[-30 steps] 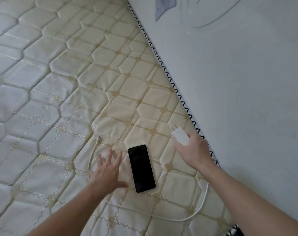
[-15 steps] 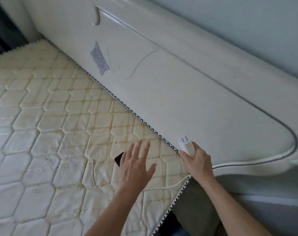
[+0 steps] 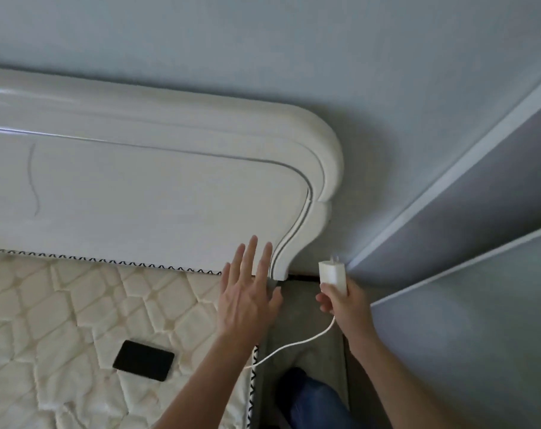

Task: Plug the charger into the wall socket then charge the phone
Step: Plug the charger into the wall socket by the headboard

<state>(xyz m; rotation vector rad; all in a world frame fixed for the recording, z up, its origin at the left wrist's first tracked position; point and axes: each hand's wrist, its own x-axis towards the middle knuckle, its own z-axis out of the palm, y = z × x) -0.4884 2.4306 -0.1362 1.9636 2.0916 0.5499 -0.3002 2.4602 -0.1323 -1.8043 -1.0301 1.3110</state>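
Up near the end of a white headboard [image 3: 157,181], a person's right hand [image 3: 345,301] grips a white charger [image 3: 331,273] around its lower body, the two metal prongs pointing up toward the pale blue wall [image 3: 294,48]. Its white cable [image 3: 297,342] hangs from under the hand and curves leftward to the edge of the quilted mattress [image 3: 62,305]. Beside it, the left hand [image 3: 247,294] is held flat with fingers spread, holding nothing, above the mattress corner. Lower left, a black phone [image 3: 144,360] lies screen-up on the mattress, well apart from the charger. A blue-clad knee [image 3: 312,400] shows in the gap beside the bed.
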